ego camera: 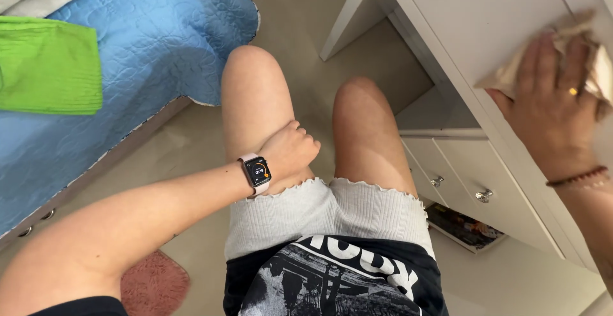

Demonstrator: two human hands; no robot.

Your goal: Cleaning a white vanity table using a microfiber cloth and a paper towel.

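At the right edge my right hand (552,102) lies flat, fingers spread, pressing a beige cloth (584,48) onto the white desk (485,22) — my left hand (290,153), curled and empty, braces on my thigh.

At three o'clock the right hand (554,102) covers most of the beige cloth (584,41), whose far end runs off the right edge. The left hand (290,153) curls on the thigh, fingertips tucked under. At five o'clock a magazine (465,226) lies half under the white dresser (485,16). The smartwatch (258,172) face is too small to read.
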